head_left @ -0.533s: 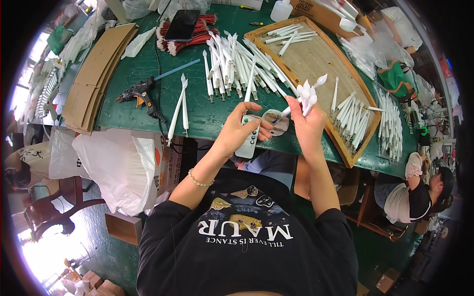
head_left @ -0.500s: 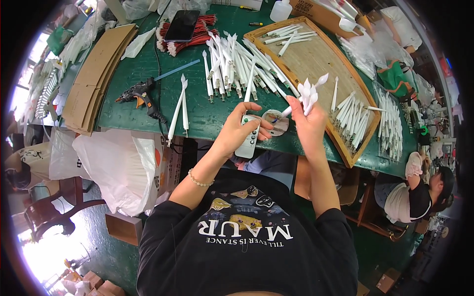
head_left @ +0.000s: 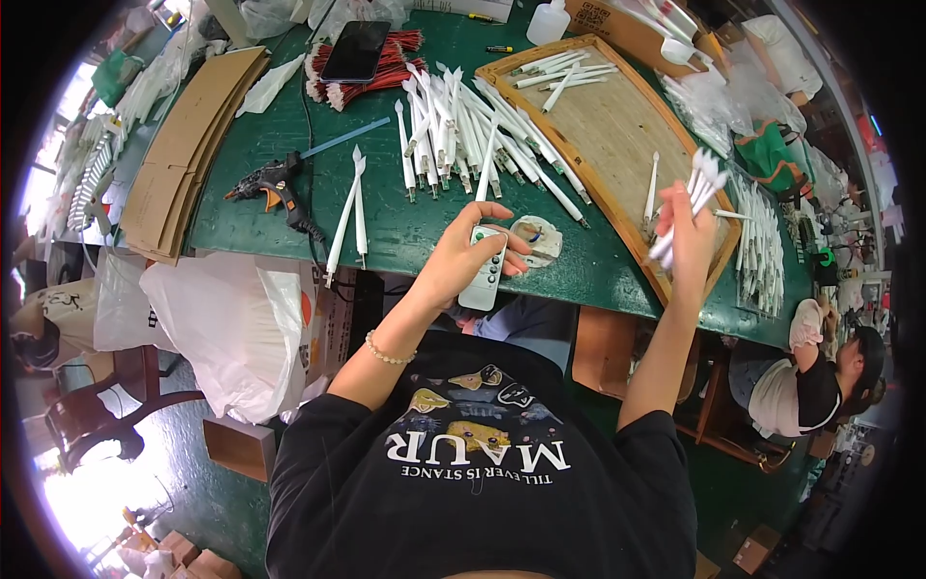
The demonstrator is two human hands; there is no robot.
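My left hand [head_left: 461,249] is closed around a small white remote control [head_left: 479,284] with dark buttons and one green one, over the table's near edge. Several slim white candle sticks [head_left: 708,176] with flame-shaped tips are gripped in my right hand [head_left: 693,236], slightly blurred, above the right part of a wood-framed tray [head_left: 535,51]. Under that hand, more white sticks lie in the tray, partly hidden. A pile of similar candle sticks [head_left: 449,125] lies left of the tray. Close to my left fingertips is a round whitish disc [head_left: 548,253] with a dark blue mark.
Two candle sticks [head_left: 359,217] cross near the glue gun [head_left: 280,183]. A phone [head_left: 356,51] rests on red wire bundles. Cardboard sheets [head_left: 188,154] line the table's left, and bagged white sticks [head_left: 760,251] lie right of the tray. Another person [head_left: 815,376] sits at right.
My right hand has moved right with its candle sticks, from beside the disc to above the tray, uncovering the disc. My left hand with the remote has barely moved.
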